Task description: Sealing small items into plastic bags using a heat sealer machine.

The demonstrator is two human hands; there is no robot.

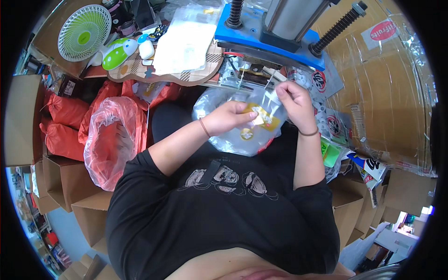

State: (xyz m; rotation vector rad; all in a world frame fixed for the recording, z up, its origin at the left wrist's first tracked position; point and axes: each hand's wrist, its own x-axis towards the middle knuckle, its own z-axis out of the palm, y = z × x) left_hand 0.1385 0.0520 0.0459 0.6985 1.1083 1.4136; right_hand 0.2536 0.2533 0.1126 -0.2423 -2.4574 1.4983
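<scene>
Over my lap, both hands are at a see-through plastic bag (276,122) with yellow print. My left hand (229,118) is closed on the bag's left side, thumb lying over the yellow print. At its upper right, my right hand (297,106) is closed, with thumb and fingertips pinching near the bag's edge. Thin white strips (271,100) show beside those fingertips; whether they are inside the bag or held in front of it, I cannot tell. Beneath the hands a large see-through plastic bag (238,145) lies on my lap, with a round yellow print and a red patch.
Ahead stands a press with a blue plate (254,33) and springs. A stack of see-through sleeves (184,44) lies on a patterned board beside a green-white fan (85,33). Red bags (67,112) and a lined red bag (109,144) stand left; a big carton (382,93) stands right.
</scene>
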